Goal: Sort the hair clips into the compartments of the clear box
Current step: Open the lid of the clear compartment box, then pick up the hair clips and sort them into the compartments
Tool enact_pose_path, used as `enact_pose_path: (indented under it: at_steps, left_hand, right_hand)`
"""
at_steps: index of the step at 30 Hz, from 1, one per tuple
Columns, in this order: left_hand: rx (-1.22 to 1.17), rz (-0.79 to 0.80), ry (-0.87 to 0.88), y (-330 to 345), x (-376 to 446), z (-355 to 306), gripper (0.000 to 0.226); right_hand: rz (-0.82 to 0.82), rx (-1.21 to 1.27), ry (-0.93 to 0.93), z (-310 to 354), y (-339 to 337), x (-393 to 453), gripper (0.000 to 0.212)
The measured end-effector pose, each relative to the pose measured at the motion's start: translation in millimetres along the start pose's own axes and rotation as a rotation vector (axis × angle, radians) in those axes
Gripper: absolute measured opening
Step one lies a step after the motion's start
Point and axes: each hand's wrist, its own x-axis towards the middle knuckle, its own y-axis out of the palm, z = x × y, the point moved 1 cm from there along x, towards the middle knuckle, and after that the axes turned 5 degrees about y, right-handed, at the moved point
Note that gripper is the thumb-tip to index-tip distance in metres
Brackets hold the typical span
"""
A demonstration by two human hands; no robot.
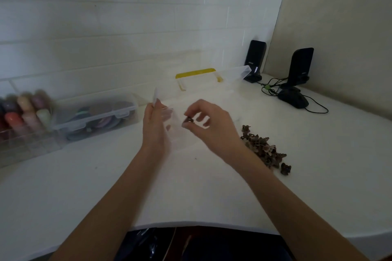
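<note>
My right hand (209, 122) pinches one small dark hair clip (188, 120) between thumb and fingertips, above the white table. My left hand (156, 127) grips a small clear plastic piece (169, 121), hard to make out, held upright just left of the clip. A pile of several dark brown hair clips (265, 148) lies on the table to the right of my right wrist. A large clear box with a yellow handle (196, 73) stands open at the back, against the wall; its compartments are too faint to tell apart.
A clear lidded case (95, 116) with round coloured items sits at the left, beside a clear organiser of coloured bottles (23, 112). Two black speakers (255, 60) (301, 66), a black mouse (293, 97) and cables occupy the back right corner. The table's front edge is near my body.
</note>
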Motion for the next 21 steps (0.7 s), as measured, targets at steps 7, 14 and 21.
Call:
enact_pose_path:
  at_steps: [7, 14, 21]
  left_hand:
    - [-0.03, -0.014, -0.031, -4.2, 2.1, -4.1, 0.025]
    - [-0.007, 0.018, -0.072, -4.7, 9.8, -0.7, 0.03]
    - [0.031, 0.069, -0.099, -6.9, 11.3, -5.7, 0.027]
  right_hand:
    - [0.042, -0.171, -0.121, -3.7, 11.3, 6.0, 0.01]
    - [0.226, -0.35, 0.007, -40.6, -73.4, -11.1, 0.008]
    - [0.509, -0.563, 0.098, -70.8, -85.6, -15.7, 0.025]
